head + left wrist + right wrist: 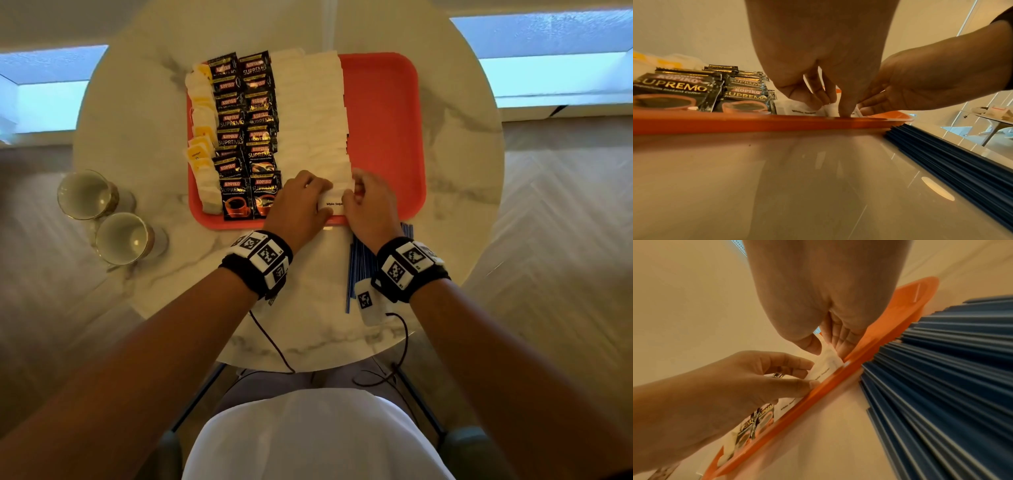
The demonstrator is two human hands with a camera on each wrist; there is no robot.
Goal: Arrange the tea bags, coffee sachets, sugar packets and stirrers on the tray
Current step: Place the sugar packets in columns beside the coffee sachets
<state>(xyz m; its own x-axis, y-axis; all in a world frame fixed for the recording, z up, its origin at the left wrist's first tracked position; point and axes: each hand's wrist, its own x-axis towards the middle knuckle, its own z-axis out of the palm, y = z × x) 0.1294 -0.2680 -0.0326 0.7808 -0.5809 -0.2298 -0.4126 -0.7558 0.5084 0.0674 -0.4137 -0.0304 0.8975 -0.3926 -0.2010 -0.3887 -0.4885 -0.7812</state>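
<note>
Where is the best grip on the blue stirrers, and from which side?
Likely mid-bundle, from above: the blue stirrers lie flat on the table as thin strips, near-parallel, far ends against the tray rim; pinch across their width under the right hand.

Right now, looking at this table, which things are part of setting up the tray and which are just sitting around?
Part of the job:
- orange tray
- tea bags
- coffee sachets
- sugar packets, nearest one pinched by the left hand and right hand
- blue stirrers, off the tray on the table

Just lying about:
- two cups
</note>
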